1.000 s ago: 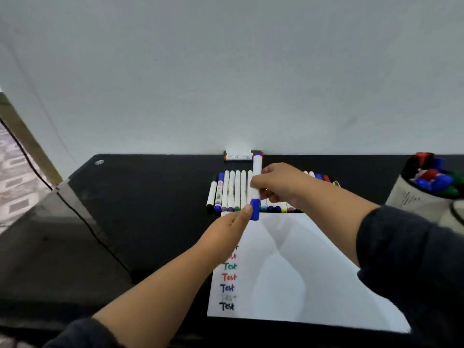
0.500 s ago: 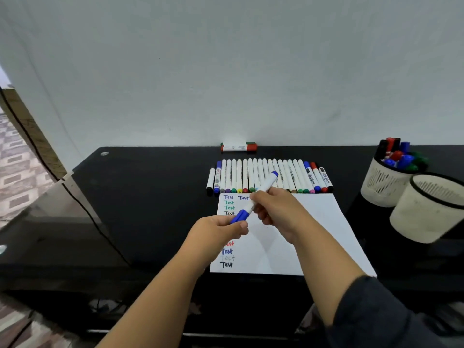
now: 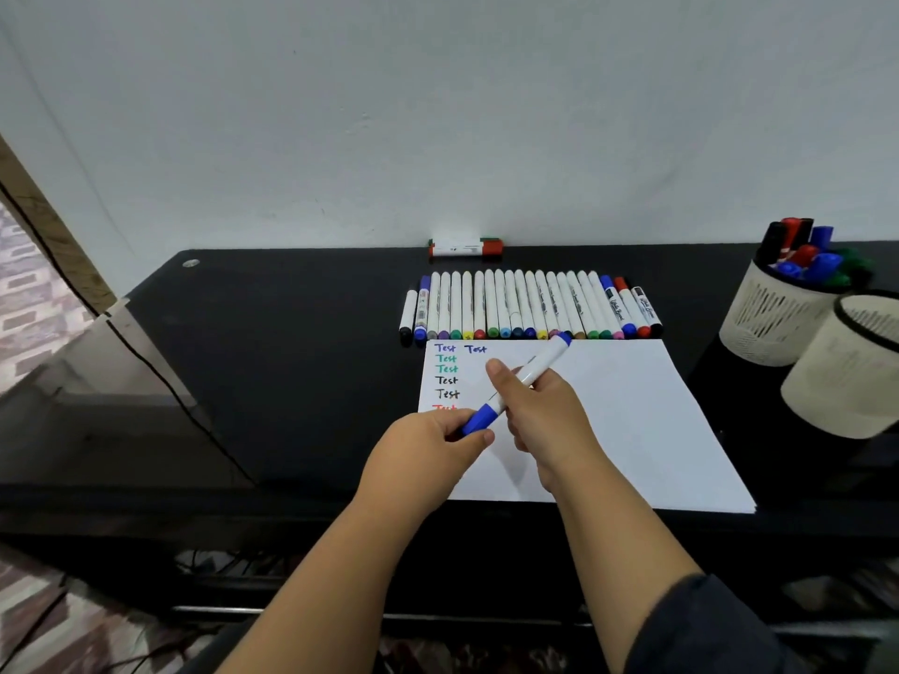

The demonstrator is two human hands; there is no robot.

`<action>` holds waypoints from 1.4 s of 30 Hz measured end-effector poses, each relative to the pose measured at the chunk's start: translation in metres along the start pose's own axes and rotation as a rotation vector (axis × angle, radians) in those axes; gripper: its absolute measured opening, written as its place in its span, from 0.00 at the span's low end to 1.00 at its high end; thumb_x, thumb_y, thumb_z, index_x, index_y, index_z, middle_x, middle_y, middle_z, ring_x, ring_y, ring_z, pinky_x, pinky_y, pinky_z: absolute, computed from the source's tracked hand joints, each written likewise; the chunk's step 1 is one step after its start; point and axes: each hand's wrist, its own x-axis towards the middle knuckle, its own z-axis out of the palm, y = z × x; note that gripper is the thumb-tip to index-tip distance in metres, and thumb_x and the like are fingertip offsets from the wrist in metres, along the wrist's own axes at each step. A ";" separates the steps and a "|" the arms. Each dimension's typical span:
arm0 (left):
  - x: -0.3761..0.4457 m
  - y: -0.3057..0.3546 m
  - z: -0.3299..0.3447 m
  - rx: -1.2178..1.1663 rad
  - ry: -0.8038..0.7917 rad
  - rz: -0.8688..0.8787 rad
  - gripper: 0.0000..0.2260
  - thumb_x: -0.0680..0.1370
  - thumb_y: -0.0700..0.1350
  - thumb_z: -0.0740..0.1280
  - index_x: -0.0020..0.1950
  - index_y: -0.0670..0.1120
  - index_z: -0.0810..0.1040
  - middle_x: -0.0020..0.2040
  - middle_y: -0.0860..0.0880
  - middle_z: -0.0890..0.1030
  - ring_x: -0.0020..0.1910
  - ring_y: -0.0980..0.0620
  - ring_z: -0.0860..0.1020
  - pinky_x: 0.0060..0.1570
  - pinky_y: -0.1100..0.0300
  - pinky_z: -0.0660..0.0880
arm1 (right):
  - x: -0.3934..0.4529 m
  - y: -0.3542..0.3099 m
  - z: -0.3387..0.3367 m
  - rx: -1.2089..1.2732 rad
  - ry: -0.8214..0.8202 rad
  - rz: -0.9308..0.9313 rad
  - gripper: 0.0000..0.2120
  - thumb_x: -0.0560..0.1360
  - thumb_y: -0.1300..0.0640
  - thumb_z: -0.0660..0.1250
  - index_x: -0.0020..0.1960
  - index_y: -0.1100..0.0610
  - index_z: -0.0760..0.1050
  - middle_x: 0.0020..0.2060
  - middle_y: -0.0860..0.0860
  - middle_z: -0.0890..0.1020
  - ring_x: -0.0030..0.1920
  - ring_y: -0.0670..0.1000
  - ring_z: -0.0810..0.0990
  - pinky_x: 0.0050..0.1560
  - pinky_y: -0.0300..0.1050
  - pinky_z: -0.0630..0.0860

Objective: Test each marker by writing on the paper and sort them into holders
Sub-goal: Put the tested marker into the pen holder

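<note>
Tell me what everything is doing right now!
Blue marker: capped, held in both hands.
Left hand: pinches the cap.
Right hand: grips the barrel.
Paper: flat, partly written.
Marker row: lying capped.
Far holder: holds markers.

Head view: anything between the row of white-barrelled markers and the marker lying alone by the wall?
Nothing. In the head view only bare black tabletop separates the row of white-barrelled markers from the lone red-and-green-capped marker by the wall.
</note>
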 end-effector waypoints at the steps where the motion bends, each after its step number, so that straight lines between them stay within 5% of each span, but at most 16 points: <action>1: 0.001 0.000 0.001 0.036 0.011 0.011 0.13 0.77 0.55 0.64 0.61 0.57 0.77 0.42 0.56 0.79 0.38 0.56 0.75 0.39 0.61 0.72 | 0.002 0.002 0.001 -0.015 0.012 -0.004 0.10 0.77 0.48 0.65 0.40 0.53 0.72 0.28 0.46 0.72 0.29 0.45 0.68 0.32 0.40 0.65; 7: 0.000 0.001 0.005 0.221 0.071 0.106 0.13 0.78 0.59 0.60 0.56 0.56 0.78 0.37 0.57 0.76 0.38 0.55 0.76 0.43 0.56 0.77 | 0.006 0.005 0.004 -0.059 0.072 -0.012 0.10 0.78 0.51 0.61 0.40 0.54 0.70 0.30 0.49 0.71 0.30 0.46 0.67 0.32 0.40 0.65; 12: 0.000 0.000 0.000 -0.013 0.036 0.021 0.10 0.77 0.56 0.64 0.42 0.53 0.80 0.33 0.55 0.77 0.30 0.56 0.71 0.34 0.60 0.69 | 0.008 0.004 0.007 -0.072 0.080 -0.039 0.11 0.77 0.54 0.61 0.38 0.56 0.68 0.28 0.50 0.69 0.28 0.48 0.65 0.31 0.42 0.63; 16: 0.000 -0.002 -0.004 -0.097 0.020 -0.009 0.11 0.76 0.56 0.65 0.36 0.54 0.79 0.41 0.52 0.83 0.38 0.54 0.80 0.39 0.59 0.74 | 0.008 0.003 0.012 -0.043 0.067 -0.031 0.11 0.78 0.55 0.61 0.37 0.56 0.68 0.28 0.50 0.69 0.28 0.48 0.65 0.31 0.42 0.64; 20: -0.002 -0.004 -0.009 -0.192 -0.004 -0.032 0.13 0.76 0.55 0.65 0.35 0.52 0.79 0.35 0.55 0.81 0.25 0.61 0.72 0.31 0.67 0.67 | 0.007 0.001 0.015 -0.012 0.055 -0.028 0.11 0.78 0.56 0.61 0.37 0.56 0.69 0.26 0.48 0.71 0.27 0.47 0.67 0.31 0.42 0.65; 26: -0.005 -0.006 -0.010 -0.062 0.061 -0.012 0.12 0.78 0.56 0.63 0.40 0.52 0.79 0.36 0.56 0.80 0.28 0.58 0.72 0.34 0.63 0.69 | 0.009 0.002 0.023 -0.024 0.079 -0.024 0.11 0.78 0.55 0.61 0.38 0.56 0.70 0.27 0.49 0.72 0.27 0.46 0.68 0.30 0.41 0.65; 28: -0.010 -0.008 -0.010 0.086 0.103 0.049 0.11 0.78 0.56 0.61 0.49 0.53 0.80 0.37 0.56 0.79 0.29 0.58 0.72 0.32 0.63 0.67 | 0.016 0.002 0.015 -0.018 0.172 -0.009 0.09 0.77 0.55 0.60 0.39 0.57 0.70 0.28 0.50 0.72 0.27 0.47 0.67 0.29 0.41 0.64; 32: -0.015 -0.018 -0.019 0.001 0.142 0.010 0.17 0.78 0.56 0.62 0.66 0.55 0.74 0.48 0.56 0.81 0.37 0.58 0.76 0.34 0.63 0.69 | 0.026 -0.004 -0.009 0.095 0.192 0.045 0.07 0.77 0.58 0.58 0.41 0.59 0.69 0.26 0.51 0.65 0.22 0.46 0.59 0.22 0.38 0.57; 37: 0.002 -0.016 -0.018 -0.001 0.129 -0.030 0.19 0.77 0.57 0.63 0.67 0.56 0.72 0.50 0.57 0.80 0.45 0.57 0.77 0.40 0.62 0.73 | 0.025 -0.003 0.001 0.164 0.140 0.035 0.14 0.78 0.54 0.61 0.37 0.60 0.75 0.19 0.47 0.65 0.22 0.46 0.59 0.24 0.38 0.57; 42: 0.021 -0.017 -0.023 -0.090 0.206 -0.030 0.18 0.76 0.55 0.66 0.66 0.58 0.73 0.48 0.58 0.79 0.42 0.58 0.77 0.38 0.64 0.73 | 0.036 -0.008 -0.006 0.284 0.151 -0.027 0.09 0.77 0.52 0.66 0.42 0.56 0.77 0.28 0.51 0.76 0.27 0.46 0.71 0.27 0.36 0.68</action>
